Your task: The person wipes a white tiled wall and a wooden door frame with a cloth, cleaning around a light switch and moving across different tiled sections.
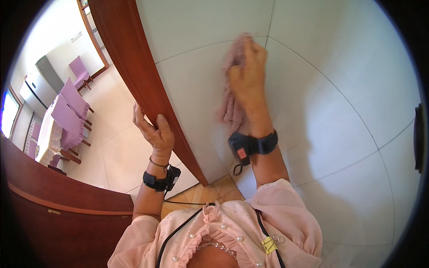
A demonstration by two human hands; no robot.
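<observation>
My right hand [248, 75] is closed around a pinkish-brown towelling cloth [231, 104] and holds it against the pale wall tiles [201, 77], close to where tile joints meet near the corner. The cloth and hand are slightly blurred, and the cloth's loose end hangs towards my wrist. To the left, my left hand [154, 130] grips the edge of the reddish-brown wooden door frame [147, 77], thumb on one side and fingers on the other. Each wrist wears a black strap with a small black box.
Beyond the frame, a room holds chairs with purple covers [68, 120], a table with a lace cloth [50, 140] and a refrigerator [43, 83]. A dark red wooden door [67, 231] stands at lower left. A dark object [419, 139] juts in at the far right.
</observation>
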